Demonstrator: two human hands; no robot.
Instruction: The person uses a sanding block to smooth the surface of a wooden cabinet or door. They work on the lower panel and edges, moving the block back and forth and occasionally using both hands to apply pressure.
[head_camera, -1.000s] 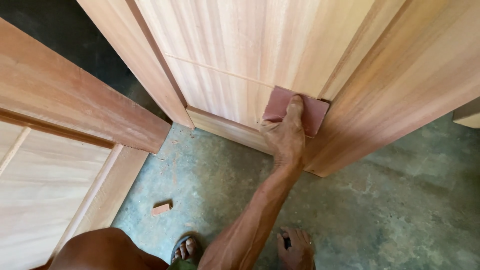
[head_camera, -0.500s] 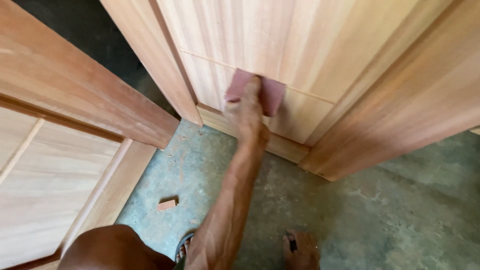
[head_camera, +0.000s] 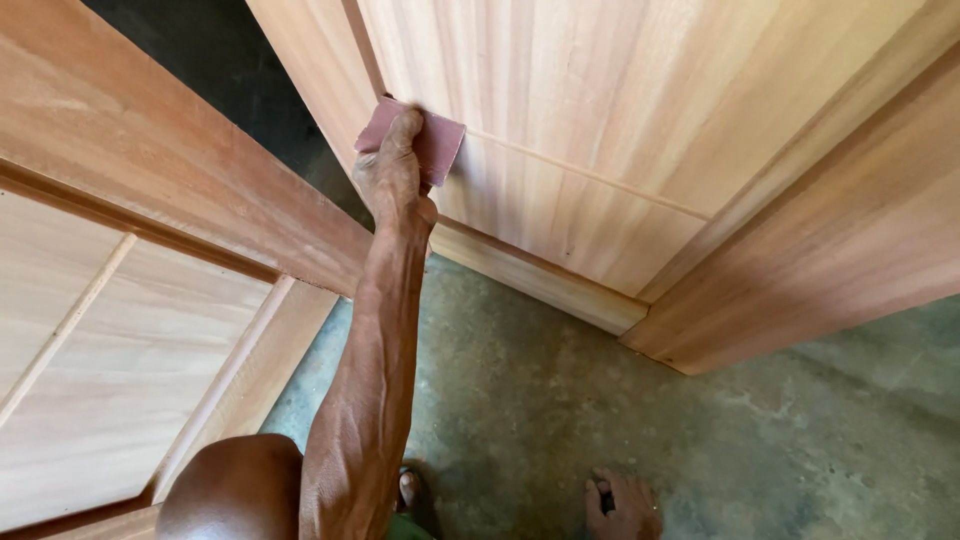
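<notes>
My left hand (head_camera: 393, 175) presses a reddish-brown sheet of sandpaper (head_camera: 437, 150) flat against the pale wooden door panel (head_camera: 600, 120). It sits near the panel's left edge, beside the upright stile (head_camera: 310, 70) and just above a thin groove line (head_camera: 590, 178). The fingers point up over the sheet and my forearm reaches up from the bottom of the view. My right hand is out of sight.
A second wooden door frame (head_camera: 150, 190) lies slanted at the left, close to my arm. The door's bottom rail (head_camera: 540, 280) meets a rough grey-green concrete floor (head_camera: 780, 440). My bare knee (head_camera: 235, 490) and my feet (head_camera: 620, 505) show at the bottom edge.
My hand has slid the sandpaper left and upward across the panel, from the lower right corner to the left edge. The view shifted with it, and a small wood scrap on the floor left sight.
</notes>
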